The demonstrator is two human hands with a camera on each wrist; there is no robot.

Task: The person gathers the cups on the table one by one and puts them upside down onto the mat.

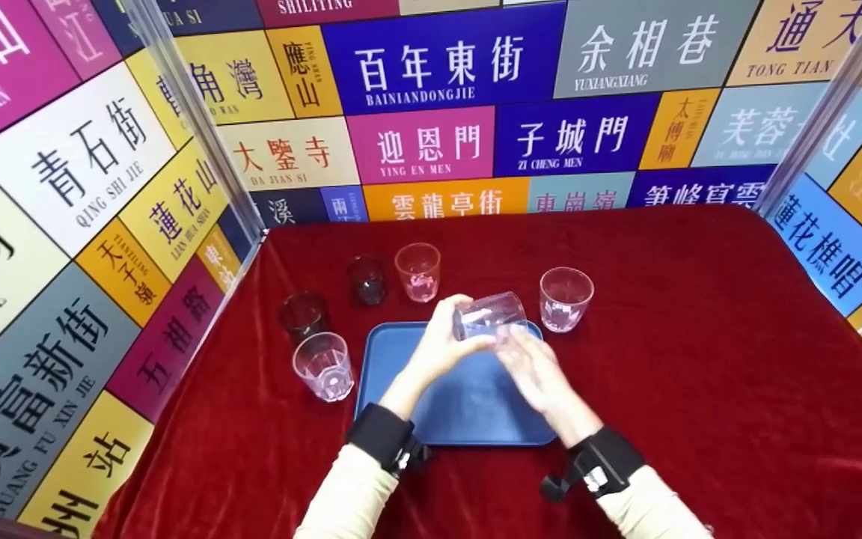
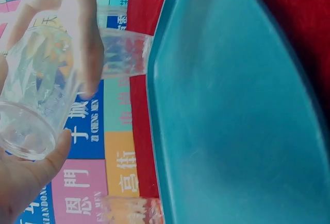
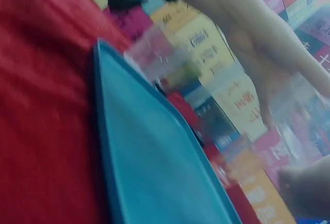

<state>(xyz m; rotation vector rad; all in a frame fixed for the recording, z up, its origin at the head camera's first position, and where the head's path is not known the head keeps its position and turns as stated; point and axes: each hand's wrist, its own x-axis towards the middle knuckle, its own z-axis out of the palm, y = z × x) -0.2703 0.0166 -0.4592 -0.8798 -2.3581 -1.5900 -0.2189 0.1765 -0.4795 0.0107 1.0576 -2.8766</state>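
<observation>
A clear glass tumbler [image 1: 489, 314] lies on its side in the air over the far edge of the blue tray [image 1: 476, 408]. My left hand [image 1: 435, 346] grips it around the base, thumb underneath; the left wrist view shows the thick round bottom of the tumbler [image 2: 31, 126] toward that palm. At the mouth end is my right hand [image 1: 539, 374], blurred, its fingers reaching out fairly straight and overlapping the rim. In the left wrist view the fingers [image 2: 90, 54] of the right hand stretch alongside the glass. Nothing sits on the visible part of the tray.
Left of the tray stand a clear glass [image 1: 325, 368] and a dark glass [image 1: 304, 314]. Behind it are another dark glass [image 1: 367, 281] and a pinkish glass [image 1: 418, 273]. One more clear glass [image 1: 566, 299] stands at the right. Red cloth [image 1: 700, 359] covers the table; sign-printed walls surround it.
</observation>
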